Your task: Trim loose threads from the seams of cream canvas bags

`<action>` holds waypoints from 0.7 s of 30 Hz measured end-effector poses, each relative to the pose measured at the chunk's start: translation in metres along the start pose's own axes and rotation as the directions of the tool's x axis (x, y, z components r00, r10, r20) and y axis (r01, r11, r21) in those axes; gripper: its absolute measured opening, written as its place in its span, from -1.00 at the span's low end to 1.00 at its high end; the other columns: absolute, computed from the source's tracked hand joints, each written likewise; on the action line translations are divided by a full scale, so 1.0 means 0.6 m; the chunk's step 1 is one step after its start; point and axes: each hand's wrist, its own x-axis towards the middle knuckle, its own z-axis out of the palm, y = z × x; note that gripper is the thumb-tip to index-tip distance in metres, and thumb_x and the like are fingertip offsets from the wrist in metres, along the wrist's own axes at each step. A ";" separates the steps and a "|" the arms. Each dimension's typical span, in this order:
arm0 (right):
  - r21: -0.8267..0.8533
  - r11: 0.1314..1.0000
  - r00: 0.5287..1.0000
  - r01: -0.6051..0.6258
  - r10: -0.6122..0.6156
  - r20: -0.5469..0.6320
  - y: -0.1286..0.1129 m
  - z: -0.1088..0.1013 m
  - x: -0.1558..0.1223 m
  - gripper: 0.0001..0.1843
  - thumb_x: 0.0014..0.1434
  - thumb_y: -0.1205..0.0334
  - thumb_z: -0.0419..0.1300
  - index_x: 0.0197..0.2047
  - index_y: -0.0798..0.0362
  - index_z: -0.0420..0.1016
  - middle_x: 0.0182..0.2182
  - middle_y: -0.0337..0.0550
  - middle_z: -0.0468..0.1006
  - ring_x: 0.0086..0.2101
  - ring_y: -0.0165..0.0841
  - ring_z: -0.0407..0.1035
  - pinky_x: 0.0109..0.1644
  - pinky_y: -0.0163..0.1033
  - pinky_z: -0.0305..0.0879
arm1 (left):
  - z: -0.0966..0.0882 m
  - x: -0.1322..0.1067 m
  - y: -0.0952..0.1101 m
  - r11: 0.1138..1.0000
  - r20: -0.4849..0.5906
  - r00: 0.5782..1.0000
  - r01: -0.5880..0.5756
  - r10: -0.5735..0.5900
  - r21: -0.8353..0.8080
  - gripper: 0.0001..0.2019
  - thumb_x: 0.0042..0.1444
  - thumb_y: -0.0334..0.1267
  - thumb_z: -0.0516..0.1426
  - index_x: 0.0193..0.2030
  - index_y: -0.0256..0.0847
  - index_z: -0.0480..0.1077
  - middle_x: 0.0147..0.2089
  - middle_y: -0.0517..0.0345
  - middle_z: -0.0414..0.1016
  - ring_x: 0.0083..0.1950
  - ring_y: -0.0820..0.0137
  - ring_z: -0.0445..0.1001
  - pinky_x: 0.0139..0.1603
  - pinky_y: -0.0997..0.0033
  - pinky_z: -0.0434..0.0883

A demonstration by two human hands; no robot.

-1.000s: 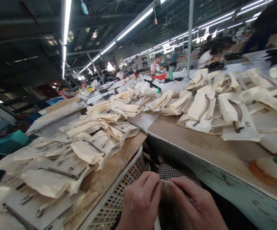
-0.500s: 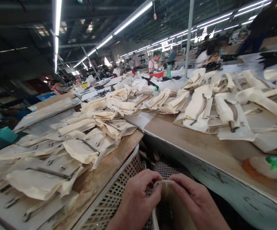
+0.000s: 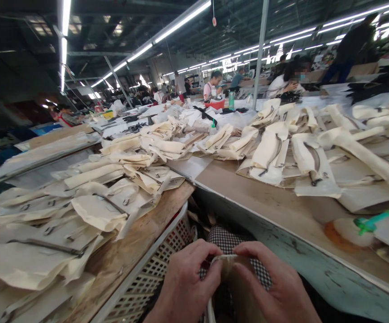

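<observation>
Low in front of me, my left hand (image 3: 189, 276) pinches the pale top edge of a tan, sheet-like piece (image 3: 244, 298) between thumb and forefinger. My right hand (image 3: 277, 280) is on the same piece just to the right, its thumb against the tan face and its forefinger by the edge. The piece bends downward between both hands, and its lower part is out of view. Behind the hands a black-and-white checked cloth (image 3: 226, 237) covers my lap.
Cream pieces with dark curved handles (image 3: 103, 204) are piled on the left wooden table (image 3: 157, 211). More lie along the right bench (image 3: 248, 186), near a glue bottle with a green nozzle (image 3: 352, 231). A white plastic basket (image 3: 147, 273) stands at my left. Co-workers (image 3: 213, 85) sit farther back.
My view has turned slightly, so the tables and piles sit farther left. The right thumb and forefinger are a little farther apart; the left hand keeps its pinch.
</observation>
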 end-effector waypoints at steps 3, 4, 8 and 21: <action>0.036 0.995 0.995 -0.092 0.090 0.046 -0.009 0.005 0.003 -0.87 0.30 0.17 0.13 -0.12 -0.05 0.45 -0.28 -0.22 0.62 -0.29 -0.36 0.53 -0.21 -0.37 0.44 | 0.004 -0.002 -0.002 1.000 -0.016 0.999 -0.031 0.031 0.006 -0.86 0.15 -0.39 0.10 -0.31 -0.18 0.50 -0.35 0.18 0.54 -0.36 0.43 0.48 -0.34 0.55 0.36; 0.056 0.991 0.991 -0.125 0.122 0.050 -0.012 0.007 0.003 -0.86 0.31 0.15 0.11 -0.13 -0.05 0.45 -0.28 -0.20 0.62 -0.30 -0.34 0.53 -0.22 -0.36 0.43 | 0.005 -0.002 -0.002 0.999 -0.020 0.999 -0.033 0.034 0.011 -0.86 0.15 -0.39 0.10 -0.31 -0.18 0.50 -0.35 0.18 0.54 -0.35 0.43 0.49 -0.34 0.55 0.36; 0.102 0.974 0.980 -0.200 0.199 0.026 -0.020 0.014 0.002 -0.84 0.30 0.12 0.10 -0.18 -0.04 0.47 -0.31 -0.19 0.62 -0.33 -0.33 0.51 -0.24 -0.35 0.40 | 0.007 -0.002 -0.002 0.998 -0.035 0.998 -0.048 0.049 0.035 -0.87 0.15 -0.39 0.10 -0.32 -0.20 0.49 -0.35 0.16 0.54 -0.35 0.42 0.49 -0.36 0.54 0.36; -0.155 0.986 0.996 -0.065 0.072 0.043 -0.024 0.022 0.000 -0.88 0.27 0.32 0.04 -0.22 -0.03 0.39 -0.36 -0.24 0.55 -0.34 -0.35 0.52 -0.27 -0.31 0.40 | 0.029 -0.007 -0.001 0.977 -0.073 0.980 -0.177 0.187 0.122 -0.82 0.19 -0.43 0.06 -0.31 -0.22 0.49 -0.36 0.10 0.53 -0.32 0.35 0.49 -0.36 0.47 0.36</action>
